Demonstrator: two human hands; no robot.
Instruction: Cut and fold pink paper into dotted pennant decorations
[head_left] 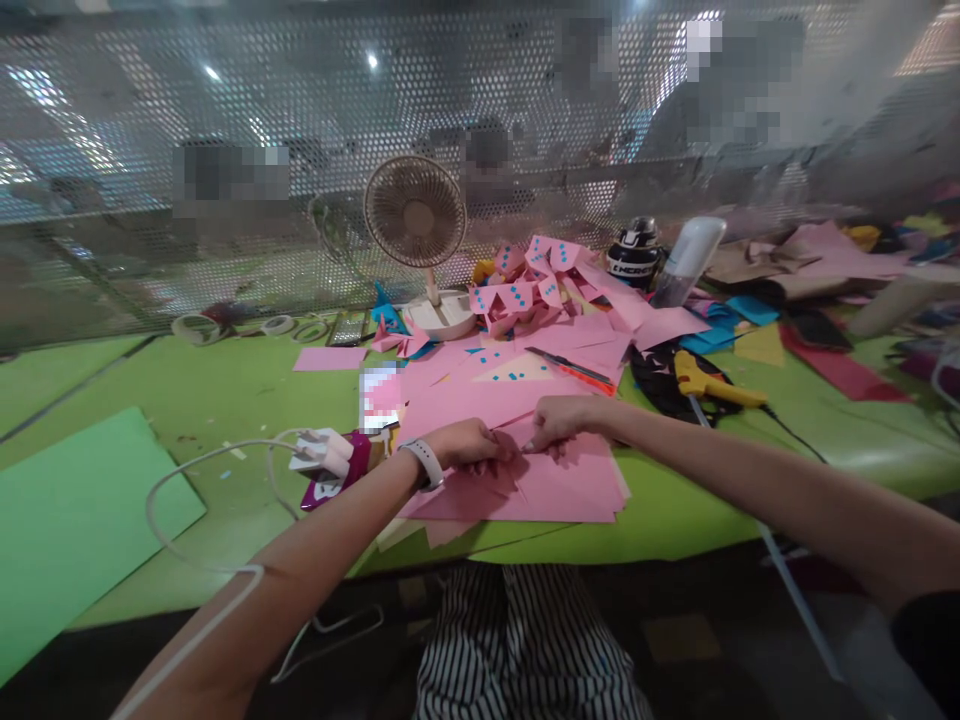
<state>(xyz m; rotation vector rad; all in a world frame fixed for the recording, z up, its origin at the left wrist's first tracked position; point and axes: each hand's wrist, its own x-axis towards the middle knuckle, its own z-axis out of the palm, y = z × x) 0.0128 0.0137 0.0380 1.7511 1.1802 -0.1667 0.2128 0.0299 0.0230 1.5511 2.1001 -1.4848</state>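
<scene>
My left hand (pixel 471 447), with a white watch on the wrist, is curled down on a pink paper sheet (pixel 570 480) that lies on top of a stack near the table's front edge. My right hand (pixel 559 424) pinches the same sheet right beside it, fingertips nearly touching the left hand's. A fold or crease runs between the two hands. More pink sheets (pixel 480 395) spread behind the stack.
A green table (pixel 225 400) carries a small white fan (pixel 417 215), a heap of folded pink pieces with blue dots (pixel 536 275), a box cutter (pixel 574 368), a yellow glue gun (pixel 705 380), a white charger and cable (pixel 319 450), and a green sheet (pixel 75 520) at left. Perforated screen behind.
</scene>
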